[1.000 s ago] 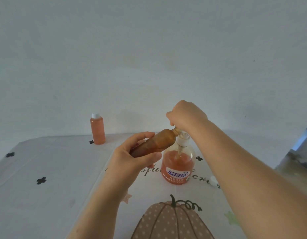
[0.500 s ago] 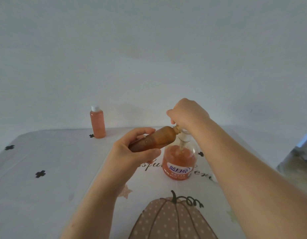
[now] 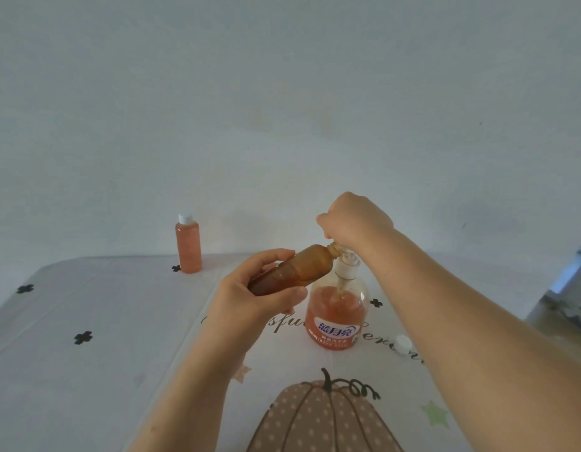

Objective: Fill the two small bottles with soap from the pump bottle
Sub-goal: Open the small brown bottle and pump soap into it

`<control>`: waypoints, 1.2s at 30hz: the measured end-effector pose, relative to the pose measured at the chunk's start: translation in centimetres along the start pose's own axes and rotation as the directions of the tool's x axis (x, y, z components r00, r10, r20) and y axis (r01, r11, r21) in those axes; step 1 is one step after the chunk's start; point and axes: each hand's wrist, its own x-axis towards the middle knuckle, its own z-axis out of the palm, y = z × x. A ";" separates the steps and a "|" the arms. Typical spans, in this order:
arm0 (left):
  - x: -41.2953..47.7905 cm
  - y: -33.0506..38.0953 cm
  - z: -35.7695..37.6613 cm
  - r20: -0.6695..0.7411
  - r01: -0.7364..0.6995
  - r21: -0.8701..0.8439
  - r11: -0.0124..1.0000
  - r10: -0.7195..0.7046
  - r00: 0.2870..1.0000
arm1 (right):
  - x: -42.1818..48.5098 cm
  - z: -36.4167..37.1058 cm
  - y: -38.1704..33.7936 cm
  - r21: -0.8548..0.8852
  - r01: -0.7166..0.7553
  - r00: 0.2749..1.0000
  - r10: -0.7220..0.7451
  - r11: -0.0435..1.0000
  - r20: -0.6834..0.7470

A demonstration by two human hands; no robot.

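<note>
In the head view, the worktop (image 3: 87, 305) is ending at its far edge at 12 o'clock and falling away at 3 o'clock beyond the right forearm. Toward 9 o'clock the cloth is spreading wide, carrying only printed black crosses. The left hand (image 3: 256, 298) is gripping the uncapped small bottle (image 3: 295, 269), fingers curled round it, tilting its mouth against the nozzle of the pump bottle (image 3: 338, 318). The right hand (image 3: 354, 223) is sitting over the pump head, fingers curled down on it. Orange soap is filling the pump bottle about halfway. Its blue oval label is showing white Chinese characters. The capped small bottle (image 3: 188, 246), full of orange soap, is standing at 11 o'clock by the far edge. A white cap (image 3: 402, 343) is lying at 4 o'clock of the pump bottle. Cursive lettering on the cloth is lying partly hidden.
</note>
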 end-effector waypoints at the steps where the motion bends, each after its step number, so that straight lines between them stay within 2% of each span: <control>1: 0.0 0.0 0.0 0.005 0.003 -0.005 1.000 -0.003 1.000 | 0.0 0.0 0.0 0.001 -0.003 1.000 0.003 1.000 0.005; 27: 0.4 -0.6 -0.6 0.049 0.008 0.026 1.000 -0.009 0.999 | 0.3 1.2 0.6 0.036 -0.007 1.000 0.006 0.999 0.022; 36: 0.1 -0.3 -0.1 0.032 0.014 -0.042 0.999 -0.013 0.999 | -0.1 -0.3 -0.2 -0.054 0.004 1.000 -0.003 0.999 0.021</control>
